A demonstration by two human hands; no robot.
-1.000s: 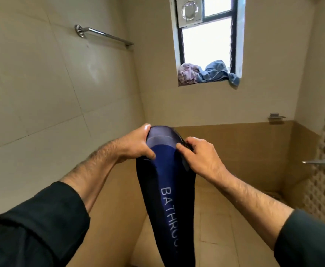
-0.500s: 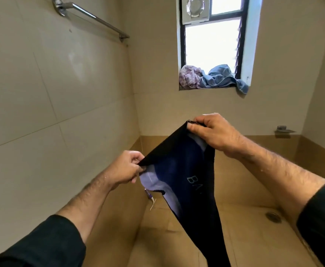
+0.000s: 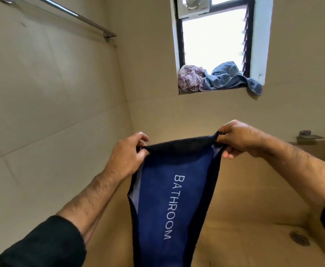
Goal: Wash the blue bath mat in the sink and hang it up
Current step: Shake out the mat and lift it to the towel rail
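The blue bath mat (image 3: 169, 199) with dark borders and the word BATHROOM hangs lengthwise in front of me, its lower end out of frame. My left hand (image 3: 126, 155) pinches the top left corner. My right hand (image 3: 236, 138) pinches the top right corner, so the top edge is stretched between both hands. A metal towel rail (image 3: 75, 15) runs along the left wall, high above my left hand.
A window (image 3: 213, 39) in the far wall has a purple cloth (image 3: 190, 78) and a blue cloth (image 3: 232, 78) heaped on its sill. A small metal soap dish (image 3: 307, 134) sticks out at right. A floor drain (image 3: 299, 237) lies at lower right.
My hands have drawn apart and levelled out, spreading the mat's top edge flat. My left hand rose. The view tilted further up toward the rail.
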